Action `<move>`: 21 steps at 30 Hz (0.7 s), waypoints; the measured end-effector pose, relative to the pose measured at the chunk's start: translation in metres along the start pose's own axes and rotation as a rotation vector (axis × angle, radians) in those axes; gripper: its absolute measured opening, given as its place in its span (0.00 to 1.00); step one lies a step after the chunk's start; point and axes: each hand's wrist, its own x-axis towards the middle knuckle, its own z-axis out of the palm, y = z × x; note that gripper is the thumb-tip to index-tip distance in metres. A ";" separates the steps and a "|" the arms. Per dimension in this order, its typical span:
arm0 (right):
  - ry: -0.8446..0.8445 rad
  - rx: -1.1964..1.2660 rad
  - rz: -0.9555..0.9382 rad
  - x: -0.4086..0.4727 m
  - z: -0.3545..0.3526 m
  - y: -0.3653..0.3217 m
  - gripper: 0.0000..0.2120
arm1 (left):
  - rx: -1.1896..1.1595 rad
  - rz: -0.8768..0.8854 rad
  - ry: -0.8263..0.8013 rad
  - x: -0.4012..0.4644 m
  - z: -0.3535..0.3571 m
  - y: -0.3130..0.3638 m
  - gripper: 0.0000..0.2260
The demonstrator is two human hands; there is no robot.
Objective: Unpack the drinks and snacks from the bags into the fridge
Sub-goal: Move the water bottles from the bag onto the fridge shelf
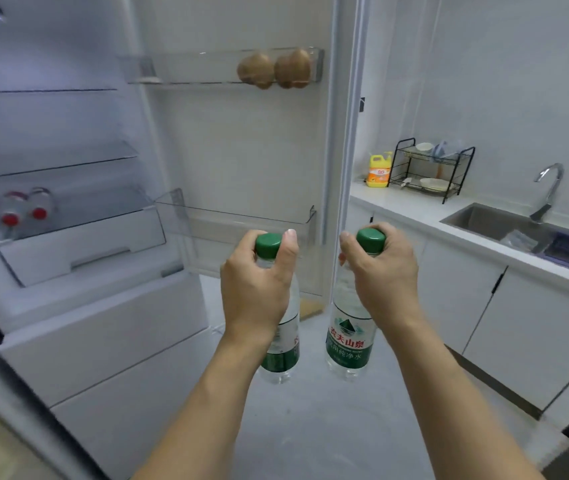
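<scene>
A: Head view, what've the hands got?

B: Left hand (pixel 259 282) wrapped round the neck of one water bottle (pixel 285 344), fingers curled just under its green cap. Right hand (pixel 380 275) same grip on a 2nd bottle (pixel 349 337), label w/ green print facing the camera. Both bottles upright, hanging by the neck above the floor, side by side, not touching.

A: Where's that vs the fridge (pixel 103 306)?

B: Right in front of its open door, approx level w/ the lower door bin (pixel 238 223), which sits just behind the caps. Neither bottle's inside yet.

A: Anything in the fridge already?

B: 2 red-capped bottles (pixel 25 209) lying on their sides on the bottom shelf, above the drawer (pixel 82 247), caps toward the camera. They're blurred, can't read labels. Upper door bin (pixel 224 67) holds 2 brown round fruits (pixel 272 69) at its right end, next to each other. Glass shelves higher up in the main compartment.

A: And right of the fridge?

B: White counter (pixel 414 206) w/ a yellow dish soap bottle (pixel 378 169) nearest the fridge door, touching or almost touching a black dish rack (pixel 428 171) w/ bowls and plates on 2 tiers. Further from the fridge, a steel sink (pixel 491 220) w/ a chrome tap (pixel 550 188). White cabinets (pixel 484 323) under the counter.
</scene>
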 end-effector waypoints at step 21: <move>-0.312 0.196 -0.055 0.002 0.221 -0.047 0.11 | 0.248 -0.043 0.320 0.081 -0.156 -0.091 0.15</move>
